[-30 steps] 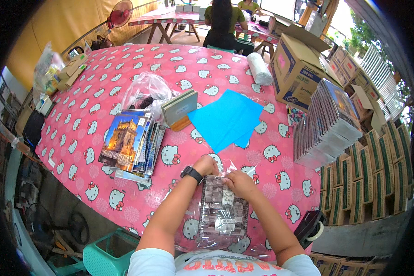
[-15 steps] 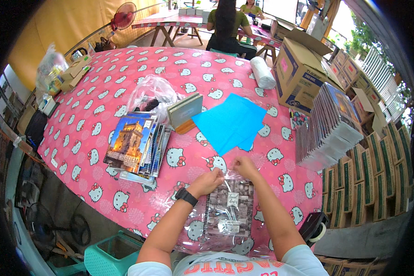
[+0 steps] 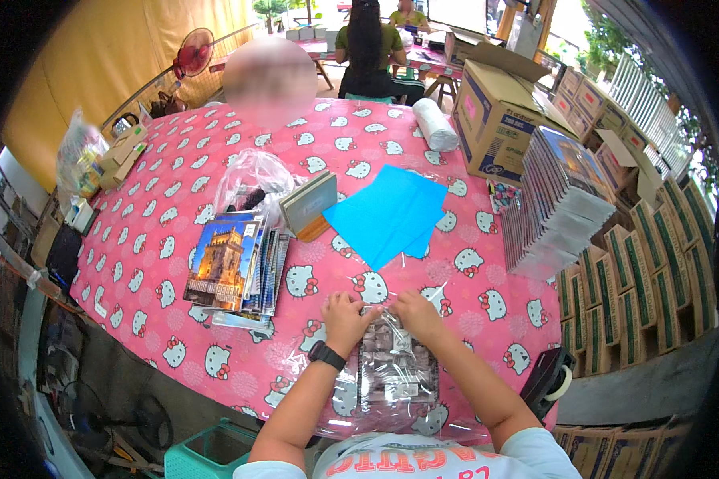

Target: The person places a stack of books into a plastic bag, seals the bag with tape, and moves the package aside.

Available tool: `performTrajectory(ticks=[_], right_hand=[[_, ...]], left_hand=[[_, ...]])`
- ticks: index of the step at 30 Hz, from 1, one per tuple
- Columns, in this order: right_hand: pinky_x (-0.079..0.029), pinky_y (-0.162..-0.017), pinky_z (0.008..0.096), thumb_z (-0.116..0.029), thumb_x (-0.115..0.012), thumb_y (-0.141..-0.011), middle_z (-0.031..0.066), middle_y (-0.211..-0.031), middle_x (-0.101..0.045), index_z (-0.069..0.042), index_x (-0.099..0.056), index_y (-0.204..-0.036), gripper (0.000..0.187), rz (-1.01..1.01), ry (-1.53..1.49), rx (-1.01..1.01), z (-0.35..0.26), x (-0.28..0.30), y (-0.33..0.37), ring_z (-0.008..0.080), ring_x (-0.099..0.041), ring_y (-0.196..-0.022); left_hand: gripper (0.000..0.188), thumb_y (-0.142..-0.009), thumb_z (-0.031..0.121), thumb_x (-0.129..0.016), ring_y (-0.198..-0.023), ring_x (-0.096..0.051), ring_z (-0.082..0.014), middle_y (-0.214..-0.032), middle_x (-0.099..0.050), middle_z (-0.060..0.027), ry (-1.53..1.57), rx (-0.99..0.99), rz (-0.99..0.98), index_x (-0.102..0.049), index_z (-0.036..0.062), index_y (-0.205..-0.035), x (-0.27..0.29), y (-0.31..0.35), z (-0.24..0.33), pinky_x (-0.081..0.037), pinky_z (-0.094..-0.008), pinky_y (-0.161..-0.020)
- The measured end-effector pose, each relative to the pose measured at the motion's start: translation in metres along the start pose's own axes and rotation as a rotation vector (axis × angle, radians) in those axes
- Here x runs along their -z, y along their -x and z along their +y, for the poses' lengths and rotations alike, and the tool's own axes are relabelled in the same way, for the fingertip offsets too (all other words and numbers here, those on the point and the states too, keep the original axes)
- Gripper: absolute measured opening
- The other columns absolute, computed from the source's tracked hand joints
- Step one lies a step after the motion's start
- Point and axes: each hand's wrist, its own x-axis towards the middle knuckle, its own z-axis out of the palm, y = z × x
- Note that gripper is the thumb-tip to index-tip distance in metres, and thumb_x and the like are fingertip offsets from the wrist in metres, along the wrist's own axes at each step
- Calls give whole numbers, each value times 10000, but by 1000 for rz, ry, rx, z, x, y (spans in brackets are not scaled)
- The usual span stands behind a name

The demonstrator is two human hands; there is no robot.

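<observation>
A spiral notebook with a grey photo-collage cover lies on the table in front of me, inside clear plastic film. My left hand is at the notebook's far left corner, its fingers curled and the thumb on the film. Close beside it, my right hand has its fingers bent and pressed together on the film at the far edge. Reflections on the plastic hide parts of the cover. Just beyond my hands lie bright blue sheets, overlapping one another.
To the left is a pile of notebooks, beside a wooden-based block and a plastic bag. At right stand a tall wrapped notebook stack, a carton, a white roll and a tape dispenser. A person sits beyond.
My hands have lowered toward the notebook's far edge, and the left hand's fingers have spread a little. Plastic now covers the top of the cover more closely. The view has shifted slightly.
</observation>
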Motion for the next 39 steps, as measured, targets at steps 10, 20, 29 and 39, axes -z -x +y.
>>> performTrajectory(ticks=[10,20,29,39], right_hand=[[-388,-880,425,-144,-590,-789,101,-1044,-604,-63,-607,-1026,251,316,-101,-365,-50,73,136,278,-540,-1017],[-434,-695,270,-236,-627,-825,31,-748,-643,25,-643,-815,262,835,-417,-1455,-32,119,367,141,-578,-727],[-365,-534,243,-142,-631,-799,-20,-704,-558,-28,-603,-771,121,1131,-205,-1293,-64,82,361,99,-448,-564],[-291,-391,202,-202,-619,-836,-21,-626,-522,-41,-597,-865,165,310,-1469,-958,-66,58,178,48,-406,-461]], left_hand=[[468,-873,405,-484,-1340,-229,-291,-1351,-437,-49,-55,-434,-138,-493,149,-1264,-1,28,38,-157,-650,-990],[294,-807,220,-586,-1238,-351,-305,-1156,-551,-62,54,-482,1,-616,103,-1075,-1,31,39,-188,-546,-1031],[284,-805,217,-588,-1198,-377,-307,-1136,-555,-53,72,-479,30,-619,105,-1064,2,30,27,-215,-515,-1013],[253,-813,252,-579,-1198,-383,-293,-1107,-561,-36,141,-416,29,-633,141,-1035,-4,29,26,-199,-611,-986]])
